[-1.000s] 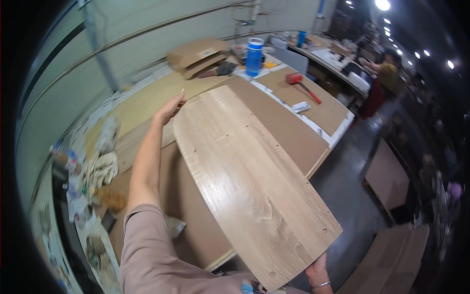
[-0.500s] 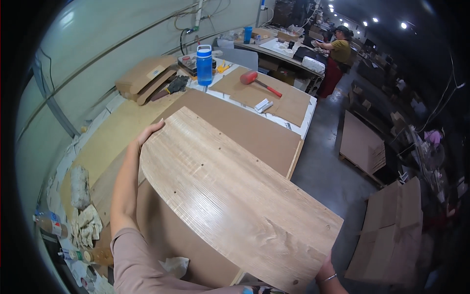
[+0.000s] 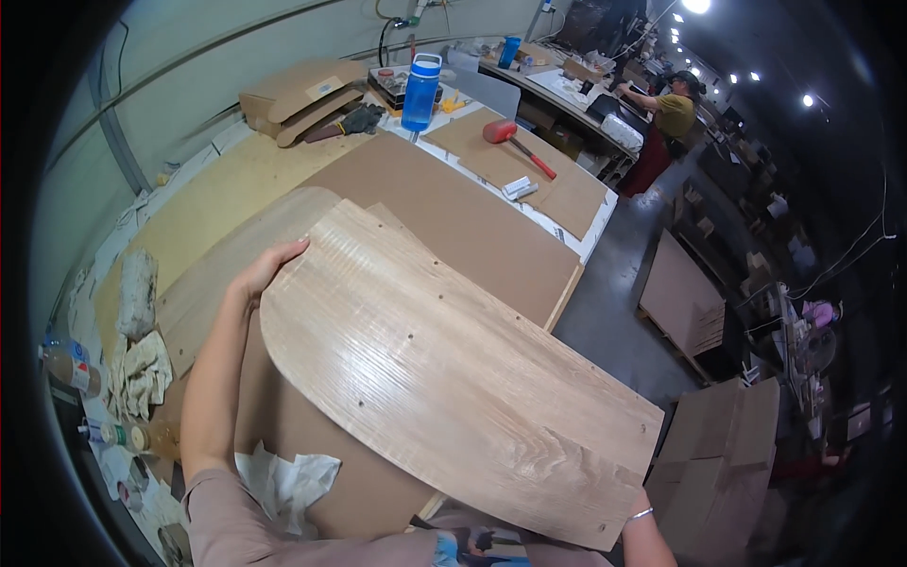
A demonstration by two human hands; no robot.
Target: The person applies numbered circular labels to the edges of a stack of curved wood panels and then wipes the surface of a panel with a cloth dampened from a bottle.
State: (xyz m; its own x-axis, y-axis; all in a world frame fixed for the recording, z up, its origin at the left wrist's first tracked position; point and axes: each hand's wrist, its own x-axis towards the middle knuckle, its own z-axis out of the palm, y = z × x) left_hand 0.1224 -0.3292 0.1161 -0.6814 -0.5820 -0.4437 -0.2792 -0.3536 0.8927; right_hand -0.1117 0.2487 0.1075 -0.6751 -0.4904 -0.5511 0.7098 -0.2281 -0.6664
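A large wood-grain board (image 3: 472,378) with one curved edge and several small holes spans the space before me, tilted over the table. My left hand (image 3: 272,266) grips its far left end, the fingers wrapped round the edge. At the near right end my right hand (image 3: 639,505) holds the board from the side; most of its fingers are hidden behind the panel. Below lies a brown sheet (image 3: 368,170). Another wood-grain panel (image 3: 236,250) rests flat to the left, partly covered by my arm and the held board.
Beyond the board are a red mallet (image 3: 501,131), a blue water bottle (image 3: 421,93), dark gloves (image 3: 363,120) and a cardboard box (image 3: 293,99). Rags (image 3: 146,373) and bottles (image 3: 80,370) stand at left. A co-worker (image 3: 673,113) is at a far bench. Flattened cardboard (image 3: 723,439) lies right.
The board has tilted and shifted slightly left and down in view, with both hands still on it. The view has turned, showing more of the white crumpled sheet near my left arm.
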